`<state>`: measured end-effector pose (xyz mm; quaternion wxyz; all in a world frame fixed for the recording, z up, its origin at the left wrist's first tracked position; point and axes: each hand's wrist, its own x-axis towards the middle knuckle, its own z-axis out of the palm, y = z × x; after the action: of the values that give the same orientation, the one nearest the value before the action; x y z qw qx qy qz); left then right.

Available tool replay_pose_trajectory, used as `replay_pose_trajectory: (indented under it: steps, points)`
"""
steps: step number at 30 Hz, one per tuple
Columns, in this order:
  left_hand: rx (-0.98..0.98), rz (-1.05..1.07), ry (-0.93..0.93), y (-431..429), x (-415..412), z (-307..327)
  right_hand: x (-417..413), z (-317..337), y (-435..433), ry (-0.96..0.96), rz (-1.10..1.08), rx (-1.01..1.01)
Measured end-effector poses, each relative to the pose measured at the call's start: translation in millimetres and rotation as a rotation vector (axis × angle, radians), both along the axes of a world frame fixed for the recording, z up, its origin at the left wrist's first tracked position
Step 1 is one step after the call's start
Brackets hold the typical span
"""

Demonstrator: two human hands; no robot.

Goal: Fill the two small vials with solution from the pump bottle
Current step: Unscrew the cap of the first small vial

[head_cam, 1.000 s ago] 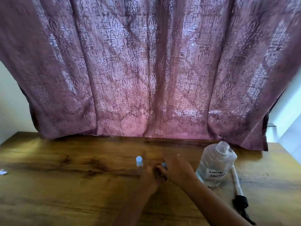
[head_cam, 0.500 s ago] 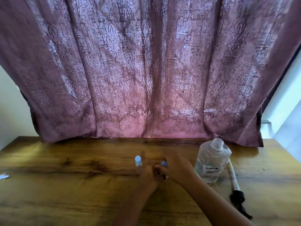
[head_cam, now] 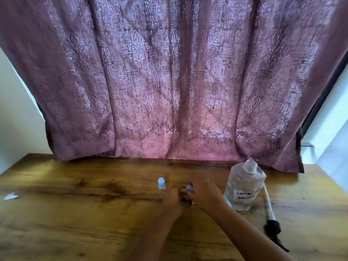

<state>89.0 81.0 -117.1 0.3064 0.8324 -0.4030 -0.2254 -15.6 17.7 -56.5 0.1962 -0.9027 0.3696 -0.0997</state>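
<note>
On the grained, glossy wooden worktop (head_cam: pixel 75 213), the left hand (head_cam: pixel 172 199) and right hand (head_cam: pixel 204 193) met around a small blue-capped vial (head_cam: pixel 189 188), each grip closed on it. A second small blue-capped vial (head_cam: pixel 161 183) stood upright just left. The clear rounded plastic bottle (head_cam: pixel 243 187), open-necked, stood right, its black pump with white tube (head_cam: pixel 271 217) lying beside.

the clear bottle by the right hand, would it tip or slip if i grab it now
The clear bottle looks mostly full, so probably heavy and steady on the table. Its neck is open, the pump lying beside it, so tilting may spill. Smooth plastic could be slippery.
</note>
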Motion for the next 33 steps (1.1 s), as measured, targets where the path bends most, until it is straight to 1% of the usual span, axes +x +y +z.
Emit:
replay_pose_trajectory:
  steps: [1,4,6,9,10,12,14,18,20,22,25,28,33]
  points:
    - [-0.068,-0.031,0.04,0,0,0,1,2,2,-0.014,0.021,0.028]
    - [-0.158,-0.076,0.089,0,4,0,1,0,0,-0.047,0.076,0.04]
    - [-0.173,-0.084,0.097,2,5,0,-3,2,-4,-0.161,0.078,0.084]
    - [-0.223,-0.125,0.244,3,4,-2,-10,7,-15,-0.392,-0.019,0.104]
    - [-0.216,-0.111,0.254,2,4,-3,-12,8,-19,-0.446,-0.049,0.1]
    - [-0.208,-0.066,0.245,2,5,-3,-17,7,-22,-0.486,-0.076,0.132]
    - [-0.197,-0.05,0.213,3,3,-4,-20,-4,-20,-0.463,-0.103,0.18]
    - [-0.153,-0.04,0.145,4,0,-4,-22,-41,-15,-0.417,-0.234,0.246]
    - [-0.143,-0.044,0.133,5,-1,-2,-22,-58,-15,-0.336,-0.26,0.255]
    - [-0.145,-0.043,0.097,6,-1,-1,-24,-67,-15,-0.246,-0.264,0.232]
    - [-0.148,-0.031,0.072,7,-1,-4,-24,-67,-15,-0.102,-0.216,0.133]
    - [-0.124,-0.018,0.083,7,-2,-4,-20,-64,-20,-0.092,-0.215,0.129]
    - [-0.066,-0.001,0.14,7,-5,-2,-23,-53,-13,-0.167,-0.224,0.199]
